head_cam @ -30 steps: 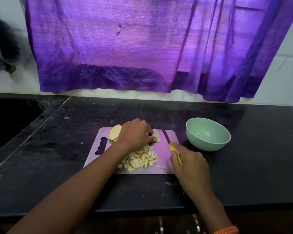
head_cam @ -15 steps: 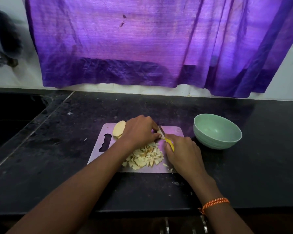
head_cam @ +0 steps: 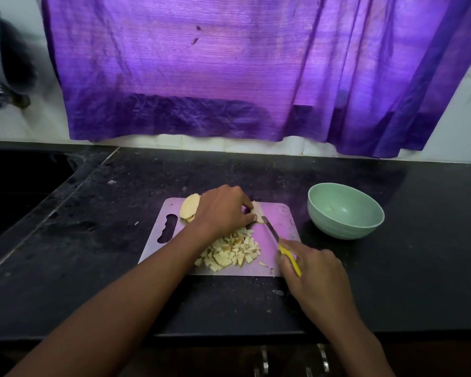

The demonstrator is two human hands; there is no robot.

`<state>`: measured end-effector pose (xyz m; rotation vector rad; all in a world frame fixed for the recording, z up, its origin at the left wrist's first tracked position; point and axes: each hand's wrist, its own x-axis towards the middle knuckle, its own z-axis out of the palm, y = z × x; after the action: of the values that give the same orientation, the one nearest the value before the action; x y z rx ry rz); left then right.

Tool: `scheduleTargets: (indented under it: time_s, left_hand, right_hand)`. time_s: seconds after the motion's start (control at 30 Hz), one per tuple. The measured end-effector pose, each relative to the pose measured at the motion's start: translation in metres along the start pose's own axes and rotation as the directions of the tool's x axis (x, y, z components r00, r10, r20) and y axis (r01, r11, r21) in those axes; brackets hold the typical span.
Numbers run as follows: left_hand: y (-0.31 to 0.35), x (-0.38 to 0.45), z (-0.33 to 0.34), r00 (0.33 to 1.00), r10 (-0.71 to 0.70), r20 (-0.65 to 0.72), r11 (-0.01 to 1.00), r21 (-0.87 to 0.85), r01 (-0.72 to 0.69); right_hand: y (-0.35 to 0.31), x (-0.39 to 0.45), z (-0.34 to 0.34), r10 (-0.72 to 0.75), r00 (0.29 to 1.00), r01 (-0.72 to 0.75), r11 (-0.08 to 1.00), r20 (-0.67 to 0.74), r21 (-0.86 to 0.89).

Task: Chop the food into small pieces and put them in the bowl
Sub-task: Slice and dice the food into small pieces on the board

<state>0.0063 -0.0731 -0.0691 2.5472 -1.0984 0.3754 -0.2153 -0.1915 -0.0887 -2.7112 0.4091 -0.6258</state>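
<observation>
A pale cutting board [head_cam: 284, 221] lies on the black counter. On it my left hand [head_cam: 225, 208] pinches a pale food slice [head_cam: 257, 213] at the board's far side. My right hand [head_cam: 314, 270] grips the yellow handle of a knife [head_cam: 272, 232], whose blade tip touches that slice. A heap of small chopped pieces [head_cam: 230, 253] sits at the board's near middle. Stacked uncut slices [head_cam: 189, 209] lie behind my left hand. A light green bowl [head_cam: 346, 212] stands empty to the board's right.
A purple curtain [head_cam: 229, 77] hangs over the white tiled wall behind the counter. A dark sink [head_cam: 17, 191] lies at the left. A blurred dark object [head_cam: 3, 63] sits at the upper left. The counter's front edge [head_cam: 229, 334] runs below my arms.
My right hand has drawn back toward me with the knife, so more of the blade shows. My left hand stays on the slice.
</observation>
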Motion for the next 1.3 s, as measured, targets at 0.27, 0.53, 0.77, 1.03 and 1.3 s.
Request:
scheduleTargets:
  time_s: [0.27,0.53,0.77,1.03,1.3]
  left_hand:
    - [0.004,-0.002,-0.003,0.999,-0.045,-0.026,0.999,-0.005,0.045]
    - [0.002,-0.001,-0.002,0.996,-0.092,-0.004,0.994,-0.061,0.091]
    - [0.0,0.0,0.0,0.994,-0.106,0.014,0.99,-0.087,0.107]
    - [0.004,-0.003,-0.002,0.995,-0.094,-0.014,0.992,-0.083,0.093]
    - [0.004,-0.003,-0.001,0.993,-0.12,-0.015,0.99,-0.076,0.118]
  right_hand:
    - [-0.003,-0.015,-0.012,0.021,0.998,-0.013,0.994,-0.065,0.11]
    - [-0.012,0.038,0.015,0.016,0.998,-0.012,0.997,-0.06,0.07]
    - [-0.019,0.05,0.016,-0.012,1.0,0.012,1.0,-0.01,-0.027]
    - [-0.02,0.052,0.017,-0.039,0.998,0.041,0.998,0.041,-0.053]
    - [-0.012,0.035,0.014,-0.052,0.998,0.053,0.998,0.03,-0.018]
